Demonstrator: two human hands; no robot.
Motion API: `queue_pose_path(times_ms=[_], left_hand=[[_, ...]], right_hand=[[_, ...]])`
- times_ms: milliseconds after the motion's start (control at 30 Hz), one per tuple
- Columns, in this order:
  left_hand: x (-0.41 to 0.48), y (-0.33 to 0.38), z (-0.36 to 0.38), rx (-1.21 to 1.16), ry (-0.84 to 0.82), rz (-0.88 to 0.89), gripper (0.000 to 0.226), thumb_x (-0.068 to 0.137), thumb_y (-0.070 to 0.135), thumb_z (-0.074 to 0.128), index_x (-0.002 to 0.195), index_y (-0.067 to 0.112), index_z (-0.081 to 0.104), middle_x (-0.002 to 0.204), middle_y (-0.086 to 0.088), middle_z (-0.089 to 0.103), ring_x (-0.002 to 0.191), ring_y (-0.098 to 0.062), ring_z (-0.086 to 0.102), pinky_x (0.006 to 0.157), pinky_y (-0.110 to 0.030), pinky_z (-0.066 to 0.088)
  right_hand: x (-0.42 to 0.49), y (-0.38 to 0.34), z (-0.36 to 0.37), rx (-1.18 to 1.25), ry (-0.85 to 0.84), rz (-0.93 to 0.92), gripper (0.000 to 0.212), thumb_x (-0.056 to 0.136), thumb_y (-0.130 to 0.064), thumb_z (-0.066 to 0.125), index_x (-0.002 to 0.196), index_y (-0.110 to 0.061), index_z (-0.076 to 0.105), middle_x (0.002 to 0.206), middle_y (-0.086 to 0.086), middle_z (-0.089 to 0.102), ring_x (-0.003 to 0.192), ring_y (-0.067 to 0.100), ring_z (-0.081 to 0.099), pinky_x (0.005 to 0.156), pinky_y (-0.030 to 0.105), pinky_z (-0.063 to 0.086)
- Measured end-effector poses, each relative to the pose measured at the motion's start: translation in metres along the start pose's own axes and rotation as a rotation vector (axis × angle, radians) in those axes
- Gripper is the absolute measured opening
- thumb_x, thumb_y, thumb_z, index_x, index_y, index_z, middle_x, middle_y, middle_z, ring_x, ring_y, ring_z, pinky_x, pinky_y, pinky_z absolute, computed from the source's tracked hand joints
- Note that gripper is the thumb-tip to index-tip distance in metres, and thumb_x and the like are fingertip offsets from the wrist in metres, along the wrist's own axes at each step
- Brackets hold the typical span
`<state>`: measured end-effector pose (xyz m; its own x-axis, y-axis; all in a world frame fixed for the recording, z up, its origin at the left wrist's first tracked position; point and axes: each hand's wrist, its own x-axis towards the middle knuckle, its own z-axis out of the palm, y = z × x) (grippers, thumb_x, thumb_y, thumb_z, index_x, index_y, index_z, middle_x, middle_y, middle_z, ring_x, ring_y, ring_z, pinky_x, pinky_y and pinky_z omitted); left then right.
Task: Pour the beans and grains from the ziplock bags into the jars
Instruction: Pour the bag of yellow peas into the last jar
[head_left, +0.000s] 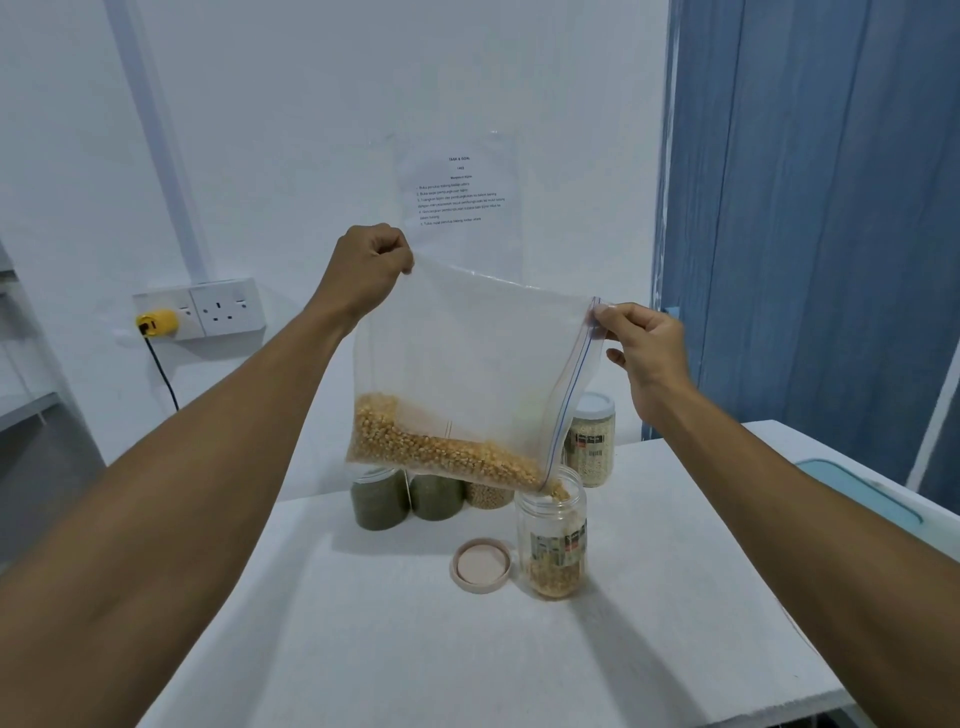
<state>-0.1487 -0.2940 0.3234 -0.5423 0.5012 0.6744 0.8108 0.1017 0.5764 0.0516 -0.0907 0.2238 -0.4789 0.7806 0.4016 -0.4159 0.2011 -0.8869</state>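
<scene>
Now mid-pour, by the look: clear ziplock bag with blue-and-red zip strip (478, 353), hanging tilted above white table (363, 649), low zip corner dipped into mouth of open clear labelled plastic jar (553, 545). Yellow corn kernels (431, 447) heaped along bag's low edge, some already in jar bottom. Left hand (371, 265) pinching bag's high far corner, fingers curled tight on plastic. Right hand (644, 348) pinching zip edge between thumb and forefinger, other fingers curled below.

Risks, judged: narrow jar mouth against wide bag opening, so kernels over rim if tipped faster. Unheld jar, likely to topple if nudged by bag corner. Either pinch slipping, whole load dumped.

Just left of jar: round pinkish lid (480, 565), inner face up, in spill path. Behind, under bag: clear jar of green beans (378, 499), second green-bean jar (435, 496), jar of beige beans (488, 493). Further right: capped jar of white grains (589, 441). Beyond: yellow plug (158, 322) in wall socket, blue curtain (805, 208).
</scene>
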Motion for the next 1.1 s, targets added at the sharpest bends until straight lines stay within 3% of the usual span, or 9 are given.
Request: queue_pose_path(times_ms=[567, 900, 1100], left_hand=[[0.004, 0.007, 0.001, 0.005, -0.001, 0.012, 0.017, 0.083, 0.005, 0.053, 0.067, 0.007, 0.059, 0.078, -0.001, 0.056, 0.061, -0.011, 0.04, 0.06, -0.024, 0.033], [0.006, 0.01, 0.003, 0.011, 0.004, 0.027, 0.014, 0.083, 0.005, 0.053, 0.074, -0.002, 0.062, 0.078, 0.0, 0.056, 0.057, -0.007, 0.039, 0.06, -0.022, 0.033], [0.009, 0.011, 0.002, 0.013, -0.004, 0.037, 0.014, 0.081, 0.005, 0.054, 0.075, -0.005, 0.06, 0.081, -0.005, 0.056, 0.065, -0.013, 0.041, 0.061, -0.024, 0.033]], right_hand=[[-0.003, -0.004, -0.004, 0.005, 0.0, 0.0, 0.009, 0.088, -0.021, 0.072, 0.081, -0.016, 0.074, 0.084, 0.0, 0.073, 0.082, 0.012, 0.064, 0.081, 0.034, 0.044], [-0.002, -0.004, -0.004, 0.006, -0.003, -0.002, 0.01, 0.088, -0.022, 0.072, 0.08, -0.016, 0.073, 0.083, -0.001, 0.073, 0.081, 0.011, 0.064, 0.081, 0.033, 0.044], [-0.002, -0.003, -0.006, 0.0, -0.005, 0.002, 0.009, 0.088, -0.02, 0.072, 0.081, -0.014, 0.073, 0.086, 0.003, 0.073, 0.082, 0.013, 0.064, 0.082, 0.034, 0.043]])
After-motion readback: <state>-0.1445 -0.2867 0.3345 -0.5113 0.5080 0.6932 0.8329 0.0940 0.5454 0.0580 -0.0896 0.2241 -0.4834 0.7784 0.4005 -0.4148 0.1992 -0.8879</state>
